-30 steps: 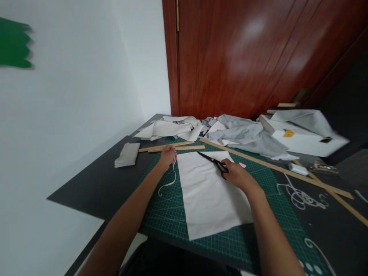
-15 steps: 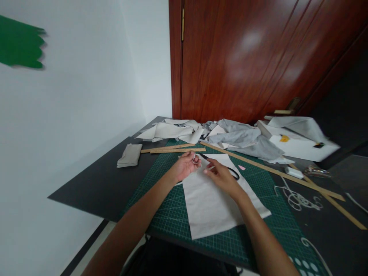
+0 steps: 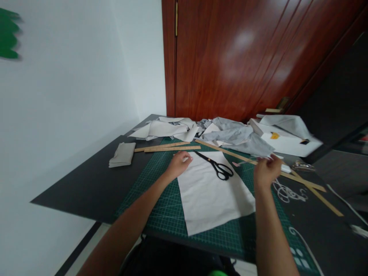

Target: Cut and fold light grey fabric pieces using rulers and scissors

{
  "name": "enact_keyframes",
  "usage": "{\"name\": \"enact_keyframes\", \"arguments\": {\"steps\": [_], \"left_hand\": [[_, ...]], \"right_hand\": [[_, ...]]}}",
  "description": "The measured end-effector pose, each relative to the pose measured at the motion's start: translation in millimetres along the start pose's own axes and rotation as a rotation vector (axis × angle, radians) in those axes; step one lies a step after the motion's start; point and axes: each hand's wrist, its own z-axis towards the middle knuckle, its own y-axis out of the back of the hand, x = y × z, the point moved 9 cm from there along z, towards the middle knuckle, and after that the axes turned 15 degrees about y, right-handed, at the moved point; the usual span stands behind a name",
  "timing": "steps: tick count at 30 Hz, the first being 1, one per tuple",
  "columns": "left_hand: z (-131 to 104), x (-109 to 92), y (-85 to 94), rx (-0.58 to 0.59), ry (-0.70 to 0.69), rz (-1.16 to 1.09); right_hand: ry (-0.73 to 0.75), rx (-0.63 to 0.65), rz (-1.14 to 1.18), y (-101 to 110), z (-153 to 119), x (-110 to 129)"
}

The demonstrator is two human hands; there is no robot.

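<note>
A white cloth panel (image 3: 212,195) lies on the green cutting mat (image 3: 163,203), with black scissors (image 3: 220,168) across its upper part. My left hand (image 3: 179,163) is at the cloth's upper left corner, fingers curled together; what they hold, if anything, is too small to tell. Over the mat's right side, my right hand (image 3: 267,168) is closed near the long wooden strip (image 3: 238,155) and the white spool (image 3: 285,168). Its fingertips are blurred, and a thin pale strand seems to trail left from them. Tangled white cord (image 3: 287,191) lies just beyond its wrist.
Fabric scraps (image 3: 172,128) and grey cloth (image 3: 235,136) are heaped at the back, beside a white box (image 3: 284,142). Folded cloth (image 3: 122,154) sits at the left near two wooden strips (image 3: 172,148). Another cord (image 3: 306,245) runs along the front right.
My right hand has moved away from my left hand, out to the right, uncovering the scissors. The white cord that showed at my left fingers is no longer visible there. The view has shifted slightly.
</note>
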Motion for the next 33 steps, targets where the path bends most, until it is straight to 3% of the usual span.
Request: {"name": "enact_keyframes", "arguments": {"steps": [1, 3, 6, 8, 12, 16, 33], "left_hand": [[-1.9, 0.7, 0.8, -0.031, -0.017, 0.081], [-7.7, -1.2, -0.6, -0.094, -0.063, 0.362], [-15.2, -4.2, -8.2, -0.15, -0.131, 0.845], [-16.8, -4.7, -11.1, -0.148, -0.161, 0.978], [-14.7, -3.0, -14.0, -0.117, -0.216, 1.011], [-12.9, -1.7, -14.1, -0.125, -0.22, 1.002], [-11.9, -4.8, -20.5, -0.054, -0.229, 0.969]], "right_hand": [[0.011, -0.009, -0.221, 13.2, 4.4, -6.4], [0.014, 0.119, -0.507, 15.3, 3.5, -14.2], [0.102, 0.33, -0.645, -12.1, -13.7, -3.7], [0.23, 0.447, -0.619, -40.1, -30.9, 16.9], [0.507, 0.699, -0.569, -88.9, -72.6, 59.0], [0.597, 0.866, -0.655, -107.2, -98.8, 70.0], [0.286, 1.014, -0.658, -102.0, -93.4, 51.1]]}}
